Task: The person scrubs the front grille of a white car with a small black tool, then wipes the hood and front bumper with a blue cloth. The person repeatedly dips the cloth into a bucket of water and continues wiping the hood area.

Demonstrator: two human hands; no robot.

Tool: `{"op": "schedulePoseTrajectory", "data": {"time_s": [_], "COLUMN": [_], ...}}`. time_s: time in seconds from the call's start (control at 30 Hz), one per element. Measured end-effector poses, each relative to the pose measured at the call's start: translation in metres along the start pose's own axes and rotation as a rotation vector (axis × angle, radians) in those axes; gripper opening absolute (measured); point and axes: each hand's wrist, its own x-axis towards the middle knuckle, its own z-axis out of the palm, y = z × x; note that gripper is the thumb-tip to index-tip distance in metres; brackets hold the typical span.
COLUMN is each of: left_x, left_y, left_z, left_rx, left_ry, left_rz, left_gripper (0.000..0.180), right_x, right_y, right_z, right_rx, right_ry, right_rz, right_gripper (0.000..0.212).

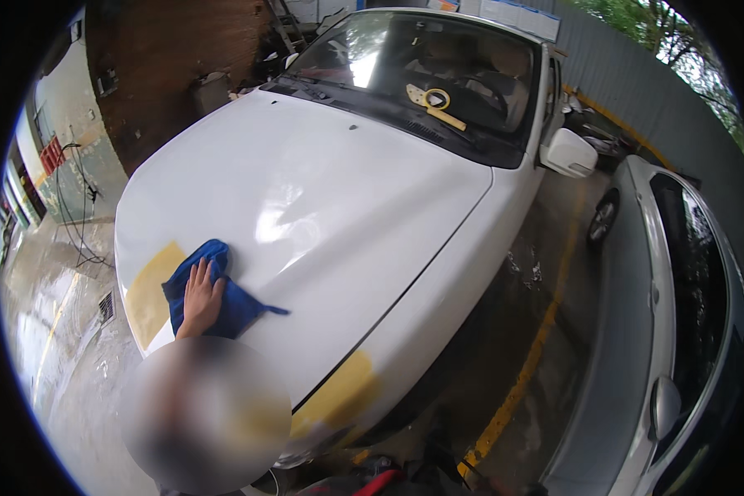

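Flat on the glossy white car bonnet [322, 198], one hand [200, 299] presses a crumpled blue microfibre cloth [215, 289] near the front left corner, fingers together and laid open on top; which hand it is I cannot tell; yellow patches flank it; a silver car [661, 331] stands alongside to the right.

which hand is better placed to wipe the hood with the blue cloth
Left, likely: the left hand lies flat on the blue cloth on the white hood. The right hand is not in view.
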Motion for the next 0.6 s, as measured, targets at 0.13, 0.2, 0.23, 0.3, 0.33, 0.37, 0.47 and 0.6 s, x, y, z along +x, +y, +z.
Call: {"op": "schedulePoseTrajectory", "data": {"time_s": [0.13, 0.2, 0.23, 0.3, 0.33, 0.37, 0.47, 0.6], "left_x": [0.096, 0.158, 0.176, 0.216, 0.243, 0.271, 0.323, 0.343], "left_y": [0.073, 0.135, 0.156, 0.184, 0.211, 0.266, 0.358, 0.512], "left_z": [0.037, 0.054, 0.051, 0.059, 0.068, 0.070, 0.094, 0.129], "left_rx": [0.015, 0.026, 0.070, 0.140, 0.169, 0.142, 0.100, -0.124], "left_ry": [0.043, 0.057, 0.068, 0.089, 0.086, 0.101, 0.129, 0.142], "left_rz": [-0.096, -0.119, -0.151, -0.152, -0.143, -0.104, -0.023, 0.081], "left_gripper": [0.066, 0.067, 0.068, 0.067, 0.067, 0.067, 0.066, 0.068], "right_x": [0.096, 0.147, 0.170, 0.192, 0.199, 0.199, 0.197, 0.179], "right_y": [-0.071, -0.119, -0.160, -0.237, -0.259, -0.287, -0.348, -0.389], "right_z": [-0.128, -0.177, -0.159, -0.147, -0.155, -0.168, -0.171, -0.178], "right_rx": [-0.595, -0.729, -0.660, -0.623, -0.624, -0.607, -0.650, -0.668], "right_ry": [0.256, 0.360, 0.408, 0.432, 0.406, 0.414, 0.413, 0.456], "right_rz": [-0.027, -0.057, -0.009, 0.016, -0.010, -0.081, -0.038, 0.028], "right_gripper": [0.034, 0.034, 0.033, 0.030, 0.028, 0.026, 0.025, 0.024]}}
